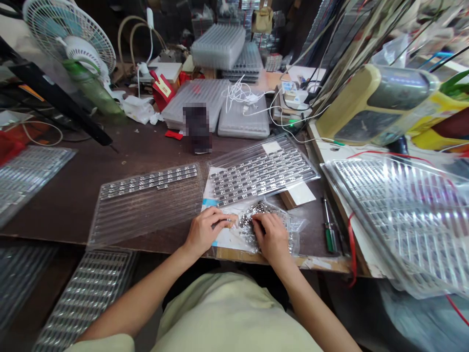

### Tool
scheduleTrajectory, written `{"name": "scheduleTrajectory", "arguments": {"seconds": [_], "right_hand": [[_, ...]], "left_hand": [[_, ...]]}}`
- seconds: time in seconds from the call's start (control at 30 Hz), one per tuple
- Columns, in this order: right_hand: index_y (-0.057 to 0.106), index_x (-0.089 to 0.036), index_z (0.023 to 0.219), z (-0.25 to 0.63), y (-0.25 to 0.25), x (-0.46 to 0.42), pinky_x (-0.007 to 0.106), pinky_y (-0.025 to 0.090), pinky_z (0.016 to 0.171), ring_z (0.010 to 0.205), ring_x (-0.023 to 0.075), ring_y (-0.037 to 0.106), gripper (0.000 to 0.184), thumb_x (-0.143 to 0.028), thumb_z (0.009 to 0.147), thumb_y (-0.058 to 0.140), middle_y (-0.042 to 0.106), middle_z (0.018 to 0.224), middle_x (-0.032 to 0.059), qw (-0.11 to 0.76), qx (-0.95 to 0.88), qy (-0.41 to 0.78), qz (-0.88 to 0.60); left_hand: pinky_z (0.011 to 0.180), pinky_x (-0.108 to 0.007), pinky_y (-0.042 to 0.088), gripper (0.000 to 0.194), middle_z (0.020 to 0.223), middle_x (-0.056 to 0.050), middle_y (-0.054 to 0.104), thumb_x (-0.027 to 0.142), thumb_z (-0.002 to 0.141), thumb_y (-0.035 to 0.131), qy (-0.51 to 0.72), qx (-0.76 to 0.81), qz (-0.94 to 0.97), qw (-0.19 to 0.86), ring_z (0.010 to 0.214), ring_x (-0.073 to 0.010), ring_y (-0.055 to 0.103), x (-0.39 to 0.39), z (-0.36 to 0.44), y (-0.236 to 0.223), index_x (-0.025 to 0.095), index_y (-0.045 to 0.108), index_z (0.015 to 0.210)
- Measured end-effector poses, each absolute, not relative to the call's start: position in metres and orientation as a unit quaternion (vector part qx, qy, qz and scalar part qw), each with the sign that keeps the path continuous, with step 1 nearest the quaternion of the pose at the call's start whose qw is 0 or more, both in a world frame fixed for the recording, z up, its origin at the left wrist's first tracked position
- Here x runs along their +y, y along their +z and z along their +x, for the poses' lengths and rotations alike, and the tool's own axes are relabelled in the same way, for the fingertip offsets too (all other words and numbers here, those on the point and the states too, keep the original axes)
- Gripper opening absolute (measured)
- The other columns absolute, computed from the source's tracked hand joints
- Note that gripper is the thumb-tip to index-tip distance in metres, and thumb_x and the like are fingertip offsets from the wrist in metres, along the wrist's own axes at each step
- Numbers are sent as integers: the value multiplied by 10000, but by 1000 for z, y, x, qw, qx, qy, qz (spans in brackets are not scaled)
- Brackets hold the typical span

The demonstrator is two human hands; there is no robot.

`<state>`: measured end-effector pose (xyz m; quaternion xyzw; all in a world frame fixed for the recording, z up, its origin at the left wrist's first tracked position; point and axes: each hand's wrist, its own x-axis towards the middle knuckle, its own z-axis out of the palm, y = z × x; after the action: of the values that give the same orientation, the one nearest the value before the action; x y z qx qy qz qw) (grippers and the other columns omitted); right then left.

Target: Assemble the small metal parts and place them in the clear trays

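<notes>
My left hand (205,231) is closed in a pinch on a small shiny metal part (228,220), too small to name more exactly. Over a clear plastic bag, my right hand (271,235) reaches into a heap of small metal parts (252,210); its thumb and fingers are curled together, and whatever is between them is hidden. Just beyond both hands, a clear ribbed tray (264,168) holds rows of small dark-and-silver connectors. To the left, another ribbed tray (146,215) has connectors in its far rows, with one loose connector (162,187) beside them.
A green-handled screwdriver (330,234) lies to the right, near stacked filled trays (403,210). An electric screwdriver (62,100) hangs at the left before a fan (73,39). Further back are stacked clear trays (220,46) and a tangled white cable (242,95).
</notes>
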<state>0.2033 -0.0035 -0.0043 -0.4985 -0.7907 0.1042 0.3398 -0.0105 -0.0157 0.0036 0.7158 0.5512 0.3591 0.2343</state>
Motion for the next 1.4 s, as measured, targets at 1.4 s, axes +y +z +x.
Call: {"name": "scheduleTrajectory", "arguments": {"seconds": [1.4], "right_hand": [[690, -245, 900, 199, 7, -6, 330, 315, 733, 845, 188, 493, 132, -352, 860, 622, 661, 910, 25, 241, -818, 36, -520]], "left_hand": [[785, -293, 495, 134, 884, -38, 667, 266, 837, 635, 351, 522, 750, 206, 860, -167, 610, -9, 1, 8, 238, 720, 938]]}}
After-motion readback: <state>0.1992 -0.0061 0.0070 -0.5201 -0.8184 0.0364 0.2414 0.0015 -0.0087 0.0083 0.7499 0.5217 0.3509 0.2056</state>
